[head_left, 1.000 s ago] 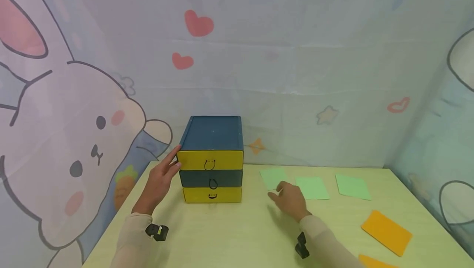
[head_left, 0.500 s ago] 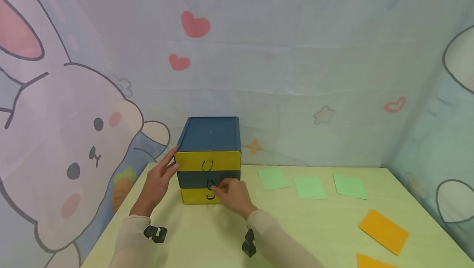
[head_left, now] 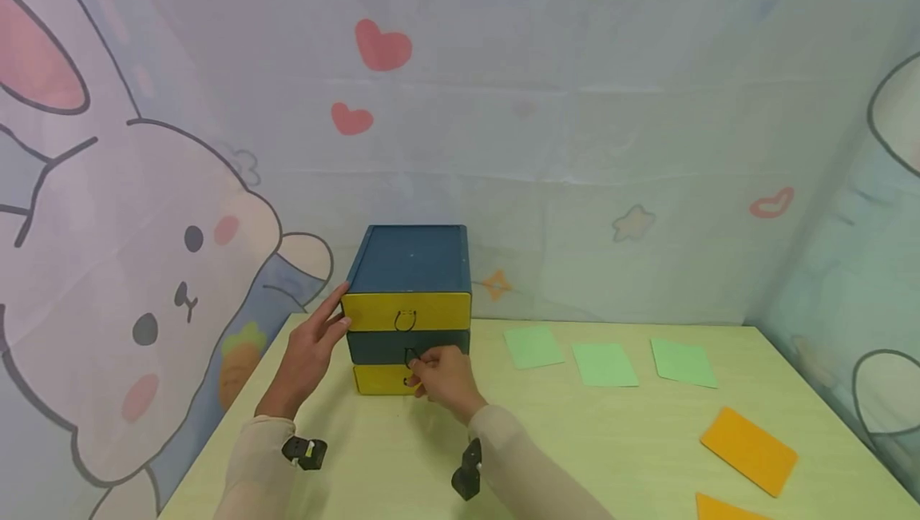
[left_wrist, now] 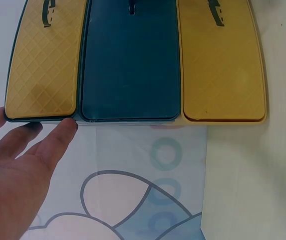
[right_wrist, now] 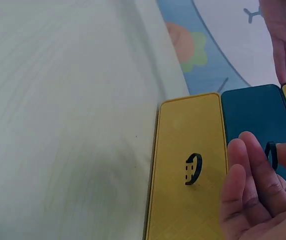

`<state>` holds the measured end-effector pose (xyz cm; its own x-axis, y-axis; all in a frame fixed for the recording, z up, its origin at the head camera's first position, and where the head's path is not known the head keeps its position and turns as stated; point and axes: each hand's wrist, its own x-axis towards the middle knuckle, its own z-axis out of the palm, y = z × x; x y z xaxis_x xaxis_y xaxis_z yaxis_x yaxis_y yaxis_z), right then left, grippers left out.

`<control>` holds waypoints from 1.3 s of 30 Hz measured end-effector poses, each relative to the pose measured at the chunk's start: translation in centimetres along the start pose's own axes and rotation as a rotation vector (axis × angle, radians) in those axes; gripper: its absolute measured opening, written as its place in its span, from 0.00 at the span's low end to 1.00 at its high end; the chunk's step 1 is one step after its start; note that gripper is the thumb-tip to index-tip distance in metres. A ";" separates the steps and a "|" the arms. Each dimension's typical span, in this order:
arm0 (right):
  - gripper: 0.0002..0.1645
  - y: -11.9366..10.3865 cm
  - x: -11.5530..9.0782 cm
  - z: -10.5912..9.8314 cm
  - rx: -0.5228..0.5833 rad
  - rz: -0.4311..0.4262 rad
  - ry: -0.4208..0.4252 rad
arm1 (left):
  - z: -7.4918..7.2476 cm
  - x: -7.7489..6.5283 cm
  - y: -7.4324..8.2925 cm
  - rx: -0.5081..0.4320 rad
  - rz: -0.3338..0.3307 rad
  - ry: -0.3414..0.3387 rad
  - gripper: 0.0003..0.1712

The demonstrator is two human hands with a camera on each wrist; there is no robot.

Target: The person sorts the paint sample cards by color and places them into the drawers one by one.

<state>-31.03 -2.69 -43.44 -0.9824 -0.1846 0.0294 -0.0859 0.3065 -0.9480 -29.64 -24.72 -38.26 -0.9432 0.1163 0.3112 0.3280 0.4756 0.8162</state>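
A small drawer unit (head_left: 413, 260) with a dark blue top stands on the table in the head view. Its top drawer (head_left: 370, 312) is yellow, the middle drawer (head_left: 374, 348) dark blue and the bottom drawer (head_left: 377, 380) yellow; all three sit closed. My left hand (head_left: 305, 360) rests with extended fingers on the unit's left side, by the top drawer. With thumb and finger, my right hand (head_left: 449, 380) pinches the middle drawer's black loop pull (right_wrist: 271, 152). Below it, the bottom drawer's pull (right_wrist: 197, 170) shows untouched in the right wrist view.
Three light green paper squares (head_left: 606, 365) lie on the table (head_left: 632, 440) to the unit's right. Orange sheets (head_left: 750, 451) lie nearer the front right, one cut off by the frame's edge. A printed cloth backdrop (head_left: 561, 144) hangs behind the table.
My right hand has moved left from beside the green squares to the middle drawer's pull and taken hold of it. The left hand has stayed at the unit's side.
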 end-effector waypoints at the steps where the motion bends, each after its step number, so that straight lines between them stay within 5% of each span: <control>1: 0.14 0.0 -0.1 0.0 0.007 0.003 0.000 | 0.0 0.0 0.0 -0.003 -0.001 0.000 0.33; 39: 0.10 0.5 -8.3 0.1 -0.044 -0.122 -0.153 | 0.3 0.3 -0.3 0.018 -0.003 0.003 0.32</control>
<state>-22.94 -1.08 -44.20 -0.9278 -0.3616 0.0914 -0.2133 0.3134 -0.9254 -30.00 -24.56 -38.51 -0.9440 0.1119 0.3104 0.3241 0.4915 0.8084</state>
